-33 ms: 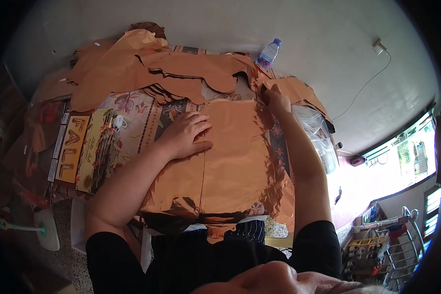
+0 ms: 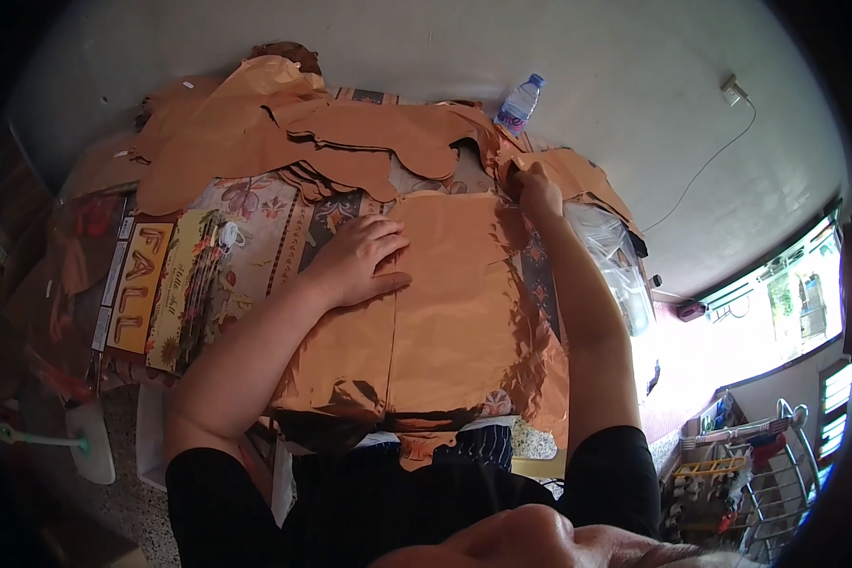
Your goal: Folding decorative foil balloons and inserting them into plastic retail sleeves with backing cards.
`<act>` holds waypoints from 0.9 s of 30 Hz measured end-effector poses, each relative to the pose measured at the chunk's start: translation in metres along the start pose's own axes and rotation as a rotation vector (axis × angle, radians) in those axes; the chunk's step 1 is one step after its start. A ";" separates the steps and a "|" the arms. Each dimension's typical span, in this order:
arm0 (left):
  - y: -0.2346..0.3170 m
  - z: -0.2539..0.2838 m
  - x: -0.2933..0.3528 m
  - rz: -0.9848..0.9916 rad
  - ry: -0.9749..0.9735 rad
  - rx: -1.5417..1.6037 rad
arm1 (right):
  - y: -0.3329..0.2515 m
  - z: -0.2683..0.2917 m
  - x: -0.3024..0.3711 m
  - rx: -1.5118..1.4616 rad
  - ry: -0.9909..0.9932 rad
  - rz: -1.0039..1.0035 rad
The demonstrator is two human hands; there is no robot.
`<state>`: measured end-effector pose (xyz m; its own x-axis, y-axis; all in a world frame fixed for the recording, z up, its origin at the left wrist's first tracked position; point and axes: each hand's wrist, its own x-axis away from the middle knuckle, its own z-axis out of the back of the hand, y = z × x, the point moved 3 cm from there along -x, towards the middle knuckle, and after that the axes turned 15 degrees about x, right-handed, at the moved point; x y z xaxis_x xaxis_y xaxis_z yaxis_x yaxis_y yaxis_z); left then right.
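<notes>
Copper-coloured foil sheets (image 2: 450,312), flat and shiny with crinkled right edges, lie on the table before me. My left hand (image 2: 362,257) rests on them, palm down, its fingers extended toward the lengthwise seam. Beyond the far right corner of the sheets, my right hand (image 2: 533,189) has its fingers bent and closed at the crinkled foil near other brown pieces. Something dark shows by its fingertips, too small to make out. Several flat brown foil pieces with curved outlines (image 2: 350,133) lie overlapped along the table's far side.
A water bottle (image 2: 520,104) stands at the back by the wall. Left of my arm are a packaged letter-balloon set (image 2: 140,284) and a cream-coloured printed pack (image 2: 182,284). Clear plastic bags (image 2: 611,256) lie to the right, and a metal rack (image 2: 776,464) stands lower right.
My right hand's fingers have shifted very slightly at the foil. My left hand and the sheets have stayed in place.
</notes>
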<state>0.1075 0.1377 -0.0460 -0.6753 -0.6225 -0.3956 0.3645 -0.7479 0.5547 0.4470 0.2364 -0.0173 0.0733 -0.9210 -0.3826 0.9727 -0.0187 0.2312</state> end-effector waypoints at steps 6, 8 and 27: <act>-0.001 0.000 0.001 0.007 -0.007 0.011 | -0.001 -0.004 -0.013 0.003 -0.005 -0.126; -0.002 0.000 0.001 0.011 -0.003 0.019 | -0.006 -0.001 -0.014 0.019 0.004 -0.095; -0.002 0.000 0.002 -0.001 0.014 0.026 | 0.021 -0.028 -0.018 -0.388 0.062 -0.293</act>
<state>0.1053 0.1380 -0.0476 -0.6668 -0.6250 -0.4060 0.3468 -0.7424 0.5732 0.4718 0.2639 -0.0307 -0.2142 -0.8736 -0.4371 0.9637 -0.1161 -0.2403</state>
